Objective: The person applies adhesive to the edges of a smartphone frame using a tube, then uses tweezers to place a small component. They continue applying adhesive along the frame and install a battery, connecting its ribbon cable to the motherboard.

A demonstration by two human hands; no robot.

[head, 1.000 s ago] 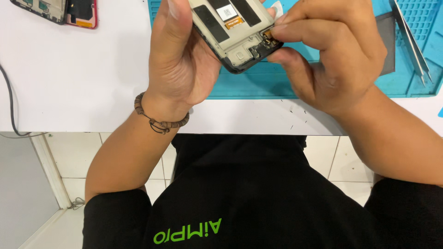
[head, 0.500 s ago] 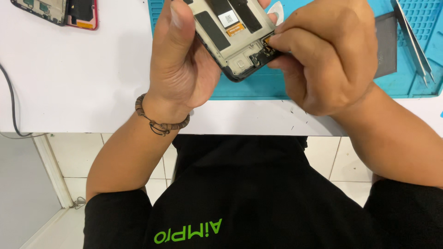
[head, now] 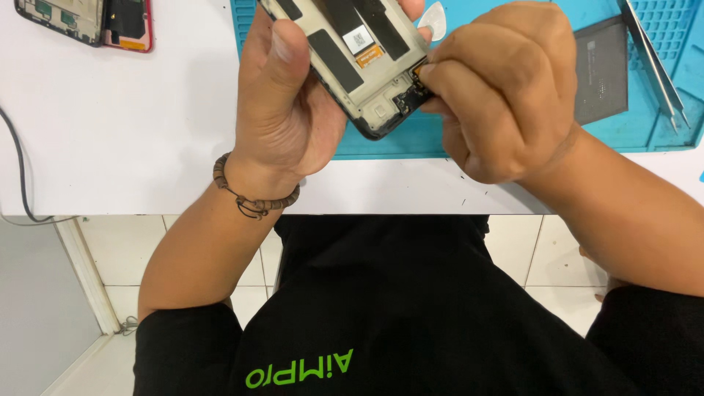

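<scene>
My left hand (head: 282, 103) grips an opened phone frame (head: 352, 59), back side up, with grey metal, black strips and a small orange connector showing. It is held tilted above the front edge of a blue work mat (head: 513, 139). My right hand (head: 499, 88) is curled at the frame's lower right corner, fingertips pinching a small dark part there. What exactly the fingers hold is hidden by the knuckles. A beaded bracelet circles my left wrist.
A second opened phone with a red edge (head: 88, 20) lies at the table's far left. A dark flat battery (head: 600, 70), metal tweezers (head: 656, 62) and a white pick (head: 434, 18) rest on the mat. A black cable (head: 18, 176) hangs at the left edge of the white table (head: 147, 147).
Both hands and the phone frame have shifted slightly up and away. The right hand's fingers have closed tighter on the frame's lower corner.
</scene>
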